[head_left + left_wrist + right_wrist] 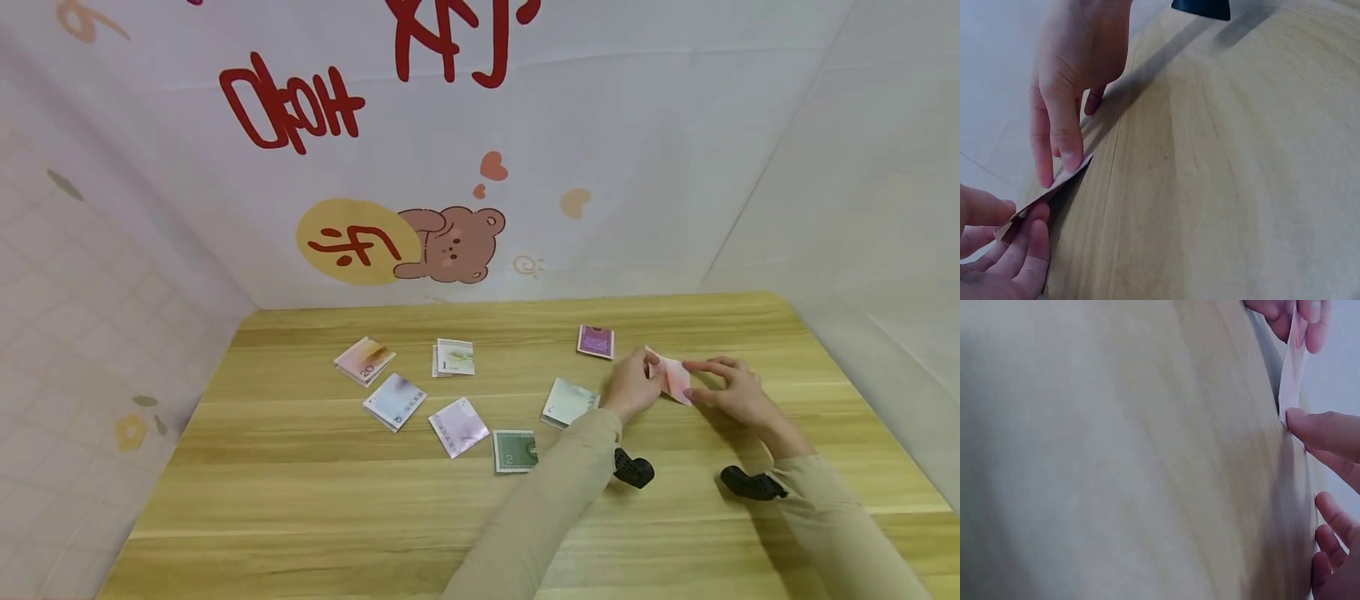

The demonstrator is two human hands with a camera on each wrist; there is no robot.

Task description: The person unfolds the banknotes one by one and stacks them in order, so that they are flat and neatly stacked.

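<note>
Pinching the pink note (672, 380) by its left end, the left hand (634, 387) has thumb and fingers on both its faces. The note sits between the two hands, tilted over the table (675, 542). At its other end, the right hand (731, 392) touches the edge with thumb and forefinger set apart; whether these two grip it, I cannot tell.

Just beyond the left hand and a little to its left lies a purple note (596, 342). Nearer the person, left of that hand, is a pale green note (566, 402), and next to the left sleeve (543, 500), which partly covers it, a dark green note (513, 451). Farther left of both hands lie a lilac note (459, 427), a bluish note (395, 401), an orange note (363, 360) marked 20 and a whitish note (456, 357) marked 1.
</note>
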